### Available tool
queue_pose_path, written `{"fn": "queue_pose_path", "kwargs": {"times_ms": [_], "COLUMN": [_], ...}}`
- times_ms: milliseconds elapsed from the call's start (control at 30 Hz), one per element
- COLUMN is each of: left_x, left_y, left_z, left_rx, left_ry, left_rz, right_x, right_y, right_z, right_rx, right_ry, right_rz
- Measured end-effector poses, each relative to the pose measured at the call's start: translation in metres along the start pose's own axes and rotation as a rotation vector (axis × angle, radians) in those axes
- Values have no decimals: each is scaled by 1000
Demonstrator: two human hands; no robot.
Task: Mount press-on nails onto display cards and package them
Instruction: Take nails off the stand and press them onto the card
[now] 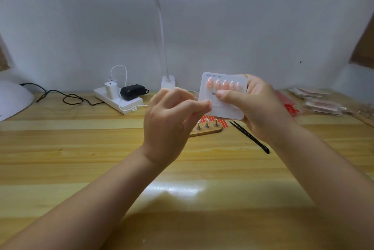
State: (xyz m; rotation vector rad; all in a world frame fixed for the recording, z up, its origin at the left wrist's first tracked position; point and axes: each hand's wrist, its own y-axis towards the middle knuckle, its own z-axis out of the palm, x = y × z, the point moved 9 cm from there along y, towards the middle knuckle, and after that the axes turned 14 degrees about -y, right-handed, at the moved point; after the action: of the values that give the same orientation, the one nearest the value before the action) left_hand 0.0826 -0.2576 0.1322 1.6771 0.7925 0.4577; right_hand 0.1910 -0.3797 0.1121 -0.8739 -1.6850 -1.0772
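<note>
The right hand (pixel 261 108) holds a white display card (pixel 222 96) up above the wooden surface (pixel 81 148), its thumb pressed on the front and the other fingers curled behind the card. A row of five pink press-on nails (pixel 222 85) sits along the top of the card. At 9 o'clock from the card, the left hand (pixel 172 120) has its thumb and forefinger pinched together at the card's left edge; whether they hold something small I cannot tell. Below the card, at 6 o'clock, a wooden nail stand (pixel 206 128) rests on the surface, and black tweezers (pixel 251 137) lie at 5 o'clock.
</note>
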Motion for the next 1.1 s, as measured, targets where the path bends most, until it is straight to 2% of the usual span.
{"fn": "queue_pose_path", "kwargs": {"times_ms": [500,900,1000,1100], "left_x": [-14,-19,-11,4], "left_y": [0,1,1,0], "left_z": [4,5,8,5], "left_rx": [16,42,99,49], "left_ry": [215,264,199,-31], "left_rz": [134,188,111,-133], "right_x": [2,0,-4,-10], "right_y": [-2,-2,-1,1], "right_z": [1,4,1,-3], "right_rx": [-11,-8,-22,-41], "right_ry": [-19,-32,-57,-42], "right_rz": [-21,-39,-25,4]}}
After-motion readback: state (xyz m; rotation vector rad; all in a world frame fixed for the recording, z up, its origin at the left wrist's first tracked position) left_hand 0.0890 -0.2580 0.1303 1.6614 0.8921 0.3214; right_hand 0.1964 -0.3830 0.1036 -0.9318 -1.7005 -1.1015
